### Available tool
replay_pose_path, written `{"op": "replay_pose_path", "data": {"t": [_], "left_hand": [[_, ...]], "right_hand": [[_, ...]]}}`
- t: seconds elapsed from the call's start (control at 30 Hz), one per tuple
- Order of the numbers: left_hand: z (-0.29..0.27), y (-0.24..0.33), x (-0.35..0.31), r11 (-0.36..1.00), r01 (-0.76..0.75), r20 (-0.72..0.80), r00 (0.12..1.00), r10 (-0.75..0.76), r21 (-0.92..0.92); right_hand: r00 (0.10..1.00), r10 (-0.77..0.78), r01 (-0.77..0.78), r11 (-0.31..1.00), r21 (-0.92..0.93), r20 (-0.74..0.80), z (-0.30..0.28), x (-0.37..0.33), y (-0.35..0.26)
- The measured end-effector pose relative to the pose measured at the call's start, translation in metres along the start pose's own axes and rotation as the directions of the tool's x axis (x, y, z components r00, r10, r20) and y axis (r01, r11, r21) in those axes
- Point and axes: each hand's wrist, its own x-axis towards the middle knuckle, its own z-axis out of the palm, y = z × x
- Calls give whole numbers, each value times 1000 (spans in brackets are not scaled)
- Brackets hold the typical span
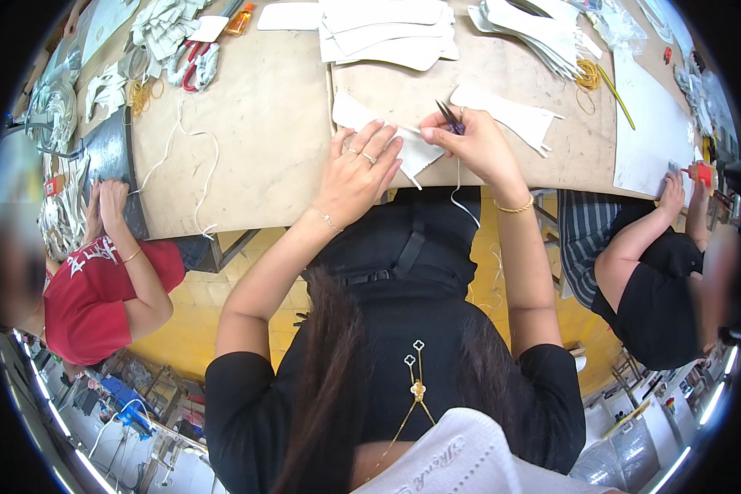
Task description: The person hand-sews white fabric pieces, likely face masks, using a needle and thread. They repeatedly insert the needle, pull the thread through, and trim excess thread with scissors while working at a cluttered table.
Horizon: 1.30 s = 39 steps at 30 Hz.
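Pressing one smooth white piece (421, 155) to the scuffed tan desk (272, 140), the left hand (359, 171) lies flat, its fingers slightly spread; the right hand (476, 148) holds one pair of dark, pointed snips (448, 117), thumb and forefinger close together over the piece; just beside lies one flat white cutout (510, 114) with slim tabs; beyond, I see one broad, layered white stack (387, 37) and one red-handled tool (188, 76).
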Motion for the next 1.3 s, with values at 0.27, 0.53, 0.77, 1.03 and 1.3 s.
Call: {"op": "replay_pose_path", "data": {"t": [0.27,0.53,0.77,1.03,1.3], "left_hand": [[3,-3,2,997,-2,-10,1000,2,-77],[5,-4,2,995,-12,-12,1000,10,-101],[2,-4,3,997,-75,63,995,76,-24],[1,2,4,1000,-4,144,990,8,-27],[-1,7,8,995,-33,211,977,13,90]], "right_hand": [[997,80,-80,985,-155,-2,9,5,-2],[995,98,-92,981,-170,26,6,8,-4],[996,91,-91,981,-173,-6,5,3,0],[982,119,-144,974,-175,-146,-15,-30,16],[972,51,-105,967,-230,-232,-9,-38,23]]}}
